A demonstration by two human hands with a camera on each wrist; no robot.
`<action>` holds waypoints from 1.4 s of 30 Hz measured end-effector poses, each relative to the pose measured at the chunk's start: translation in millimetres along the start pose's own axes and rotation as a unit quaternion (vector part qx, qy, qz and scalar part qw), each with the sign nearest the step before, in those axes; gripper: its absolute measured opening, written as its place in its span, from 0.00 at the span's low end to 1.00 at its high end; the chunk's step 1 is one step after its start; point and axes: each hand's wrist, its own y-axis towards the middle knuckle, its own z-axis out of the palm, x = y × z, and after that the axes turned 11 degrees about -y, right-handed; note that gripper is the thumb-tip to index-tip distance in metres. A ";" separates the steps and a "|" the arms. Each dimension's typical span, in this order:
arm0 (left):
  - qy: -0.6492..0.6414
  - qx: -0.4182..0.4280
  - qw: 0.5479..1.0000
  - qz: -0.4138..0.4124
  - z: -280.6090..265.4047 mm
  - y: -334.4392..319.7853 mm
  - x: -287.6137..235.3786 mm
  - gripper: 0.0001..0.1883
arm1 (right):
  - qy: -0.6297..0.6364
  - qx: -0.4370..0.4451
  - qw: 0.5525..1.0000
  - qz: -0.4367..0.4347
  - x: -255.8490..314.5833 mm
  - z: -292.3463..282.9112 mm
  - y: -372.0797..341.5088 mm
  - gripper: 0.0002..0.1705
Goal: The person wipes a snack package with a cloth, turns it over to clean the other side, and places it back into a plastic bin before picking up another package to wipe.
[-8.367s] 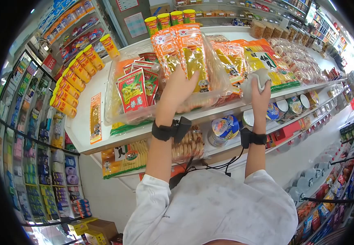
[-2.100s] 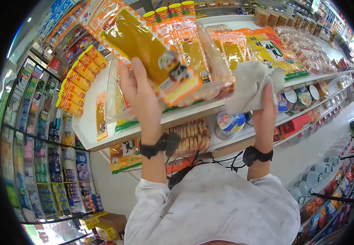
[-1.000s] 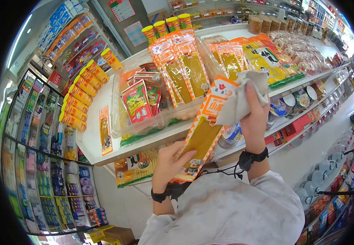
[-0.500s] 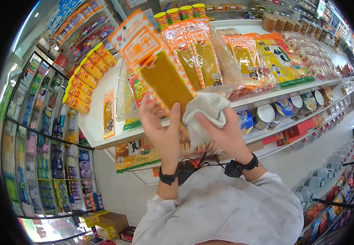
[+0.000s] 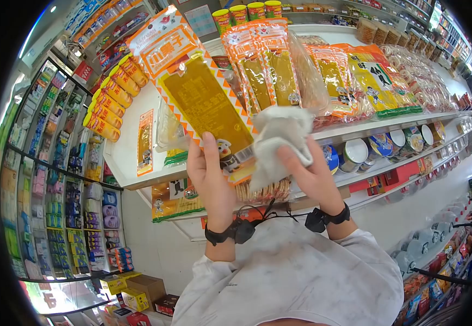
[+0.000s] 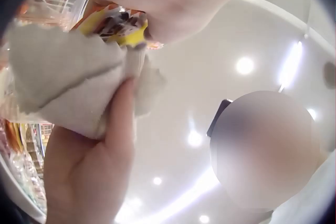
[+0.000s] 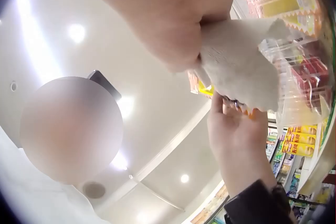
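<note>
Wiping seems the step: the left hand (image 5: 213, 185) pinches the packet (image 5: 200, 98), the right hand (image 5: 316, 176) grips the cloth (image 5: 280, 133) beside it, and light strokes seem called for next.

1 L hand (image 5: 212, 187), 1 R hand (image 5: 318, 179), ea. w/ 1 black wristband (image 5: 221, 237). 1 cloth (image 5: 279, 142). 1 held pkt (image 5: 209, 100), 2 propped pkts (image 5: 282, 70) far ctr., 1 flat pkt (image 5: 145, 144) on table (image 5: 123, 157), left. 4 yellow-lid cans (image 5: 256, 12), far end; min. 5 yellow tubes (image 5: 104, 128), left.
</note>
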 end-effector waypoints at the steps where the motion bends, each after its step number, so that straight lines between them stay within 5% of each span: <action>1: -0.006 0.006 1.000 0.006 0.9 -1.0 0.0 0.13 | 0.074 0.022 0.997 0.011 1.9 4.9 2.5 0.21; 5: 0.031 0.060 0.997 -0.034 -9.7 -0.2 11.4 0.09 | -0.043 0.075 0.996 0.035 -6.2 7.9 5.7 0.19; 13: 0.040 0.076 0.996 0.022 -10.5 -14.4 18.2 0.05 | -0.040 0.033 0.999 0.004 -7.0 -13.2 6.6 0.18; 17: 0.111 0.147 0.982 -0.029 -12.4 -9.9 17.0 0.11 | -0.035 0.011 0.999 0.000 -7.3 -18.8 6.6 0.17; 26: 0.361 0.354 0.862 0.040 -23.4 -11.2 28.9 0.11 | 0.017 -0.147 0.989 -0.006 11.7 -45.4 22.9 0.18; 32: 0.380 0.433 0.816 -0.053 -27.0 -8.3 18.7 0.10 | 0.079 -0.251 0.963 -0.057 27.1 -77.4 39.4 0.20; 35: 0.373 0.458 0.807 -0.021 -40.0 -1.9 15.6 0.08 | 0.137 -0.337 0.924 -0.121 34.7 -90.4 38.4 0.18; 36: 0.361 0.422 0.832 0.005 -42.1 -1.0 16.3 0.07 | -0.067 -0.401 0.900 -0.154 30.3 -97.5 35.0 0.19; 38: 0.334 0.344 0.876 0.057 -44.7 0.8 17.2 0.05 | -0.453 -0.471 0.730 -0.200 12.7 -111.1 27.5 0.21; 40: 0.231 0.219 0.948 0.002 -39.5 -0.8 14.5 0.04 | -0.568 -0.430 0.675 -0.191 3.5 -100.4 16.0 0.24; 41: 0.176 0.152 0.972 -0.025 -34.6 -3.2 13.5 0.04 | -0.484 -0.412 0.753 -0.170 1.3 -86.1 10.7 0.24; 42: 0.161 0.157 0.974 0.035 -23.5 -1.6 15.0 0.07 | -0.392 -0.399 0.816 -0.146 3.9 -69.6 6.7 0.24</action>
